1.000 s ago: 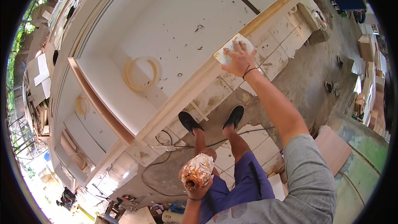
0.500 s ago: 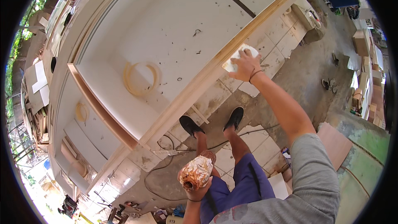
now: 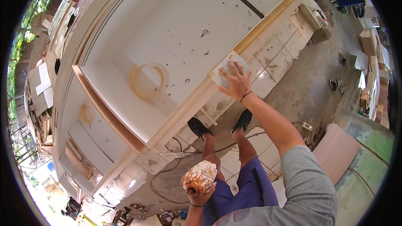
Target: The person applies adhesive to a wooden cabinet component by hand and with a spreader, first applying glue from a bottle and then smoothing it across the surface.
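Observation:
My left hand [image 3: 200, 199] is wrapped around a bottle-like container [image 3: 202, 175], coated in crusty white and brown residue, with a dark hole at its end. I hold it low, in front of my legs. Farther out, my right hand [image 3: 237, 78] spreads its fingers over a flat white pad [image 3: 218, 73] and holds it against the pale wooden edge strip [image 3: 184, 109] of a large white cabinet [image 3: 155, 37]. Part of the pad is hidden by the fingers. On the cabinet's white panel lie a coil of yellowish edging [image 3: 135, 84] and a dark strip [image 3: 244, 1].
A wooden divider [image 3: 109, 113] separates the cabinet's sections, with another coil [image 3: 86, 114] beyond it. Below, a cable [image 3: 155, 186] crosses the tiled floor near my dark shoes [image 3: 198, 127]. A wood-toned board [image 3: 336, 152] lies at right.
My right hand and the white pad have moved left and slightly nearer along the wooden edge. My left hand still holds the container in about the same place. The view has shifted slightly.

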Motion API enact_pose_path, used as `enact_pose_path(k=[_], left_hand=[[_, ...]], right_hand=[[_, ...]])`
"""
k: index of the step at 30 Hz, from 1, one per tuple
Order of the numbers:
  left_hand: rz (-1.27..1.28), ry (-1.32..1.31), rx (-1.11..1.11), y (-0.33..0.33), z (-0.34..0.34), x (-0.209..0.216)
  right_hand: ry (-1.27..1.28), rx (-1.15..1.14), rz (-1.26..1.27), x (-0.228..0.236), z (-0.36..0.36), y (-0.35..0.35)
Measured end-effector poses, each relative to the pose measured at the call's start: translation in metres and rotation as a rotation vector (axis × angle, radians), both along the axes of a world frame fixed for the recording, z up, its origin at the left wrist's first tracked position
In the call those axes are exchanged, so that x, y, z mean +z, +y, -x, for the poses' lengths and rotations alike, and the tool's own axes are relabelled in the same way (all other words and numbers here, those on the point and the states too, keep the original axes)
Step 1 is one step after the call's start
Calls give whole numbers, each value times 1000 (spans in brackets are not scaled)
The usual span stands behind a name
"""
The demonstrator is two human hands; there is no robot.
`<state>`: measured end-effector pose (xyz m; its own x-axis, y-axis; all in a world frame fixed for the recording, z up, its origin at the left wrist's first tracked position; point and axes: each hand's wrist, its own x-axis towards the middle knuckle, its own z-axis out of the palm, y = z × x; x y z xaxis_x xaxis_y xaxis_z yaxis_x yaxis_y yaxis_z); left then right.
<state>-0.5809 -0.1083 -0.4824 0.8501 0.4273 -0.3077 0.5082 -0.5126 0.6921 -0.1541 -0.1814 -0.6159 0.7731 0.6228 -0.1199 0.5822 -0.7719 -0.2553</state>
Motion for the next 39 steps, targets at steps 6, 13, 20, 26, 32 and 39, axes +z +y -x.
enact_pose_path(k=[6,13,20,26,32,39], left_hand=[[-147,57,-78,20,-19,22],[-151,57,-123,25,4,6],[-88,56,-50,26,10,2],[-87,45,-37,24,11,3],[-39,30,-30,27,13,2],[-128,50,-44,31,5,8]], right_hand=[[46,-38,105,-3,12,-10],[65,-36,126,41,-12,14],[120,-8,258,40,-15,16],[137,-27,278,41,-14,19],[119,-48,259,42,-18,24],[195,-52,382,53,-16,12]])
